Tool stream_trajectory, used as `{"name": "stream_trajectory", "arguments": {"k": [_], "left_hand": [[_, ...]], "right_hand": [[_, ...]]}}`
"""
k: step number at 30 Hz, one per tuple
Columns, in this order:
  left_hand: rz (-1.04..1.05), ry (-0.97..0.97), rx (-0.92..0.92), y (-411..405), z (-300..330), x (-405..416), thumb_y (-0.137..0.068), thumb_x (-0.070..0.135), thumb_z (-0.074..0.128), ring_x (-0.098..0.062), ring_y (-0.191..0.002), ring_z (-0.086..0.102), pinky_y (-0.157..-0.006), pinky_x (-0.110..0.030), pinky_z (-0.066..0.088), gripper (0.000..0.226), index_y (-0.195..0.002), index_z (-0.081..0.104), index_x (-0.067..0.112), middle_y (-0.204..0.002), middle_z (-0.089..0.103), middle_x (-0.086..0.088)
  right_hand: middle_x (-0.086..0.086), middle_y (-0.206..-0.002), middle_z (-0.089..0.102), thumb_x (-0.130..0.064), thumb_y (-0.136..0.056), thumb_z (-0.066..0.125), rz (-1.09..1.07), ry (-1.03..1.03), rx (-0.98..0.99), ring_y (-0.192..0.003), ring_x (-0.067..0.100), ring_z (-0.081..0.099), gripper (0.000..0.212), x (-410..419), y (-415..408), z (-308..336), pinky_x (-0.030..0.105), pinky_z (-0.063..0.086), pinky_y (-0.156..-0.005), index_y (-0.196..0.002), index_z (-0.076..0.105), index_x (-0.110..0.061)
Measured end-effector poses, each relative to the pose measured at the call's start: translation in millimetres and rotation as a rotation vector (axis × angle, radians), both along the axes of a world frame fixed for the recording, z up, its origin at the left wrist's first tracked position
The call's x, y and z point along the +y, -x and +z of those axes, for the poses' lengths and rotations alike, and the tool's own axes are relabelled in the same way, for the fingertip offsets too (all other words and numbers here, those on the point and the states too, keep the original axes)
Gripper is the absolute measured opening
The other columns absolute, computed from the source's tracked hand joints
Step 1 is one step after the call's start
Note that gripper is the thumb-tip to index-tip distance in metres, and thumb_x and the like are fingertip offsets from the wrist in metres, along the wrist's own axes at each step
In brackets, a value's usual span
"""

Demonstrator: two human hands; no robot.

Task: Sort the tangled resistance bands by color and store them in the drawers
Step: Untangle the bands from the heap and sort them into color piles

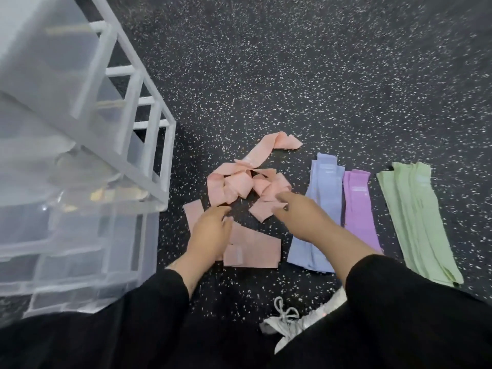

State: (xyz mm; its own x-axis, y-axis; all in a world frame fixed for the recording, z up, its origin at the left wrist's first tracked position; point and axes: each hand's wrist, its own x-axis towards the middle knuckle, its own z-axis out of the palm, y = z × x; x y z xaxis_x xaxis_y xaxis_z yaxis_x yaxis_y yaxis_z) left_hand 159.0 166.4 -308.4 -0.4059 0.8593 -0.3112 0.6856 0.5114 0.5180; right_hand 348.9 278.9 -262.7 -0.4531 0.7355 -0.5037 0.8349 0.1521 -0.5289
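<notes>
A tangle of pink resistance bands [245,182] lies on the dark speckled floor in front of me. Flattened pink bands [253,251] lie nearer, partly under my left hand [210,233], which rests on them with curled fingers. My right hand [300,214] reaches into the tangle's right edge, its fingertips pinching a pink band [262,211]. To the right lie sorted flat stacks: blue bands [319,209], purple bands [358,203] and green bands [418,219]. The clear plastic drawer unit [80,235] stands at the left.
A white frame [149,121] surrounds the drawers, which show faint contents through their walls. My black sleeves and a grey laced shoe [287,323] fill the bottom of the view. Speckled rubber floor [292,62] stretches beyond the bands.
</notes>
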Motion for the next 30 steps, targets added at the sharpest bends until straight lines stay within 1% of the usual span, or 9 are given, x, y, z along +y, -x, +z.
{"name": "stream_trajectory", "arguments": {"k": [2, 6, 9, 11, 14, 17, 20, 26, 30], "left_hand": [[-0.061, 0.033, 0.023, 5.7, -9.1, -26.2, -0.105, 0.022, 0.050, -0.024, -0.124, 0.059, -0.108, -0.034, 0.044, 0.036, -0.135, 0.064, 0.010, -0.135, 0.064, -0.009], [-0.101, 0.157, -0.033, 6.2, -24.9, -45.4, -0.103, 0.033, 0.051, -0.024, -0.124, 0.058, -0.106, -0.035, 0.044, 0.038, -0.132, 0.065, 0.011, -0.132, 0.063, -0.006], [-0.122, 0.172, -0.035, 3.9, -27.4, -41.3, -0.100, 0.035, 0.055, -0.026, -0.124, 0.056, -0.108, -0.038, 0.043, 0.043, -0.136, 0.062, 0.012, -0.137, 0.058, -0.008], [-0.186, 0.191, 0.012, 3.4, -28.0, -42.4, -0.098, 0.036, 0.057, -0.027, -0.125, 0.053, -0.107, -0.040, 0.043, 0.044, -0.136, 0.061, 0.015, -0.141, 0.054, -0.006], [-0.192, 0.218, 0.140, 4.4, -27.9, -47.3, -0.094, 0.037, 0.064, -0.026, -0.123, 0.052, -0.102, -0.042, 0.043, 0.040, -0.132, 0.061, 0.024, -0.135, 0.052, -0.001], [-0.150, 0.261, 0.269, 6.9, -28.5, -49.3, -0.092, 0.040, 0.065, -0.027, -0.114, 0.055, -0.095, -0.045, 0.043, 0.037, -0.124, 0.059, 0.023, -0.121, 0.056, -0.002], [-0.134, 0.301, 0.271, 9.2, -32.8, -50.1, -0.092, 0.040, 0.065, -0.028, -0.110, 0.059, -0.092, -0.044, 0.043, 0.034, -0.119, 0.059, 0.021, -0.115, 0.060, -0.003], [-0.150, 0.332, 0.224, 8.9, -39.8, -51.0, -0.099, 0.031, 0.055, -0.030, -0.107, 0.057, -0.093, -0.043, 0.043, 0.019, -0.109, 0.067, 0.018, -0.114, 0.058, -0.006], [-0.094, 0.206, 0.119, 7.3, -33.7, -45.9, -0.097, 0.034, 0.058, -0.026, -0.092, 0.059, -0.082, -0.038, 0.046, 0.019, -0.087, 0.065, 0.019, -0.098, 0.060, -0.001]], "right_hand": [[0.010, -0.139, 0.060, -0.034, -0.102, 0.051, 0.155, 0.012, -0.054, -0.125, 0.030, 0.055, 0.048, -13.4, 13.0, -7.7, 0.035, 0.046, -0.098, -0.148, 0.046, -0.022], [0.008, -0.144, 0.055, -0.037, -0.099, 0.056, 0.408, 0.043, -0.174, -0.129, 0.027, 0.053, 0.051, -35.4, 31.7, -28.9, 0.036, 0.044, -0.103, -0.145, 0.048, -0.018], [0.006, -0.128, 0.055, -0.043, -0.092, 0.062, 0.550, -0.025, -0.274, -0.118, 0.030, 0.056, 0.050, -48.7, 36.4, -43.8, 0.041, 0.049, -0.092, -0.133, 0.051, -0.018], [0.005, -0.125, 0.050, -0.046, -0.089, 0.065, 0.594, -0.129, -0.355, -0.117, 0.030, 0.053, 0.052, -55.1, 37.2, -50.9, 0.043, 0.047, -0.089, -0.130, 0.050, -0.019], [0.006, -0.125, 0.051, -0.034, -0.091, 0.064, 0.615, -0.263, -0.427, -0.116, 0.030, 0.053, 0.042, -62.1, 40.6, -56.2, 0.045, 0.044, -0.091, -0.127, 0.049, -0.018], [0.005, -0.123, 0.054, -0.025, -0.094, 0.059, 0.599, -0.317, -0.437, -0.113, 0.029, 0.056, 0.033, -64.3, 42.9, -60.3, 0.046, 0.044, -0.092, -0.125, 0.048, -0.019], [0.005, -0.122, 0.056, -0.022, -0.096, 0.056, 0.581, -0.332, -0.437, -0.112, 0.029, 0.057, 0.032, -65.1, 44.8, -63.7, 0.046, 0.044, -0.091, -0.126, 0.046, -0.019], [0.003, -0.119, 0.058, -0.020, -0.095, 0.056, 0.559, -0.302, -0.452, -0.111, 0.027, 0.057, 0.030, -64.6, 48.1, -63.9, 0.047, 0.043, -0.095, -0.124, 0.046, -0.021], [0.002, -0.123, 0.056, -0.027, -0.093, 0.057, 0.533, -0.290, -0.420, -0.115, 0.027, 0.054, 0.033, -62.6, 48.5, -63.8, 0.048, 0.041, -0.097, -0.125, 0.048, -0.022]]}}
